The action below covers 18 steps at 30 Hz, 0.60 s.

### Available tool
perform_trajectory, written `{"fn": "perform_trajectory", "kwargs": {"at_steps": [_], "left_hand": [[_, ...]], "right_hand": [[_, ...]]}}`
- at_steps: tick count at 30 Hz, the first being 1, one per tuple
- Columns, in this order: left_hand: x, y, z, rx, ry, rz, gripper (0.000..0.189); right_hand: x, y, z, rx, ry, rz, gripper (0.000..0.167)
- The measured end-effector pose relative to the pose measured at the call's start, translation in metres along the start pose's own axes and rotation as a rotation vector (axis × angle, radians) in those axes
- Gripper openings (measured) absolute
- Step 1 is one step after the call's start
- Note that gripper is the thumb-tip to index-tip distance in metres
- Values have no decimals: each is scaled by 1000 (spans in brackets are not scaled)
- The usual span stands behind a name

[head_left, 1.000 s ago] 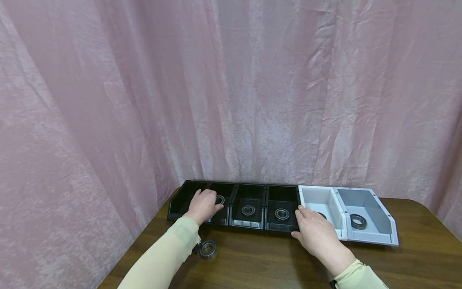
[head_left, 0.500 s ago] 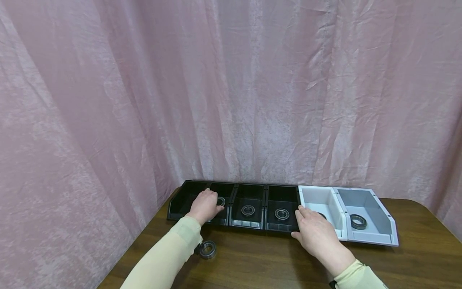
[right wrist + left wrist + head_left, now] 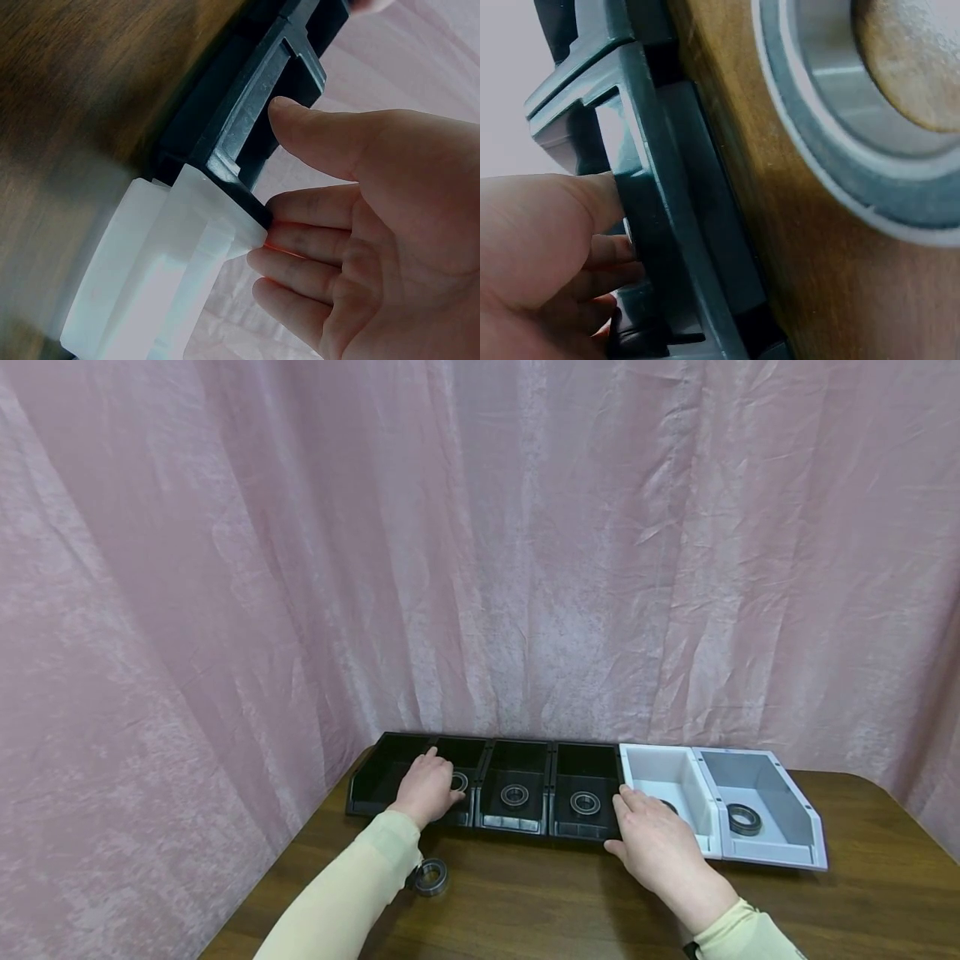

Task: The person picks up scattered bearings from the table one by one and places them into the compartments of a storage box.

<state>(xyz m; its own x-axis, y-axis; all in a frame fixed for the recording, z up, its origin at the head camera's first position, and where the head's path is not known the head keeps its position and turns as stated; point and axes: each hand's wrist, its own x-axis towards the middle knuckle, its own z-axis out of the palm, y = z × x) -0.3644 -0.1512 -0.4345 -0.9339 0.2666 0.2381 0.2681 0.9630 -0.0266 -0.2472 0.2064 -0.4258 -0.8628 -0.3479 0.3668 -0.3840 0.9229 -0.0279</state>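
My left hand [image 3: 425, 787] reaches into the second black bin [image 3: 459, 752] from the left. Thumb and fingers are around a metal ball bearing [image 3: 465, 782], its left part covered by the hand. In the left wrist view, the left hand's [image 3: 540, 247] fingertips are mostly hidden by the bin's front wall. My right hand [image 3: 660, 843] rests where the rightmost black bin [image 3: 585, 764] meets the white bin [image 3: 660, 760]. In the right wrist view its loosely bent fingers touch that corner, the thumb beside the black wall.
Single bearings lie in the third black bin [image 3: 515, 752], the rightmost black bin, the white bin and the grey bin [image 3: 780, 793]. Another bearing [image 3: 444, 878] lies on the wooden table [image 3: 525, 902] beside the left sleeve. A pink curtain [image 3: 480, 568] hangs behind.
My left hand has shifted slightly to the right, and the bearing by it has slid a little toward the bin's front. The right hand stays in place.
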Motion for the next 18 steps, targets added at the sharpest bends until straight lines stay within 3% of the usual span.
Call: {"fn": "perform_trajectory", "kwargs": {"at_steps": [18], "left_hand": [[-2, 0, 3, 38, -19, 37, 47]], "right_hand": [[0, -1, 1, 2, -12, 7, 65]]}}
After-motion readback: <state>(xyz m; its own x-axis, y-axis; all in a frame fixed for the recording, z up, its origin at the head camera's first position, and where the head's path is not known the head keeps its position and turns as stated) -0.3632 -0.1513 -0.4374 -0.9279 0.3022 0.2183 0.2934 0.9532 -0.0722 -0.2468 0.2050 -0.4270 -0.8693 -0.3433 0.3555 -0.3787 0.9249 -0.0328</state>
